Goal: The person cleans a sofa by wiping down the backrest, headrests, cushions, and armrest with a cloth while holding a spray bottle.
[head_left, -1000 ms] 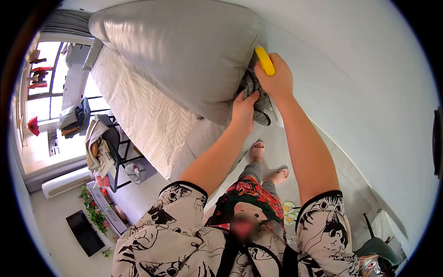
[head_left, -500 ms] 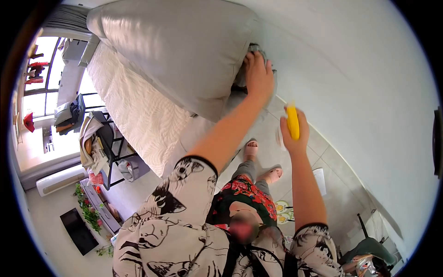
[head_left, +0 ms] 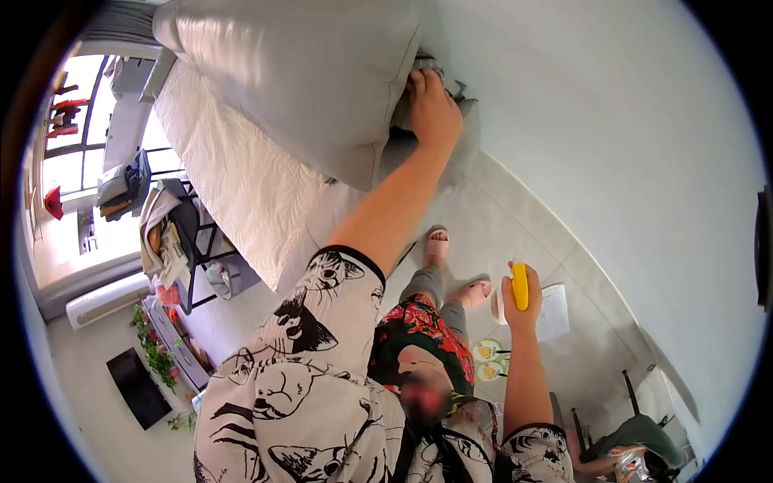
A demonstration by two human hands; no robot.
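Lower and farther from the big gray cushion (head_left: 274, 88) than half a second ago, the right hand (head_left: 527, 316) now hangs above the floor (head_left: 523, 213), fingers wrapped around a yellow tool (head_left: 520, 286). From the head view, the left hand (head_left: 436, 113) touches gray cloth (head_left: 427, 63) at the cushion's edge, near the wall (head_left: 612, 145); I can't tell whether it pinches. If that touch is loose, the cloth could slip down; a slack right grip could drop the tool.

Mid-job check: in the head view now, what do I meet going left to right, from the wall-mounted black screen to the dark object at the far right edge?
Black screen → left hand → right hand holding a yellow object → white sheet → dark object.
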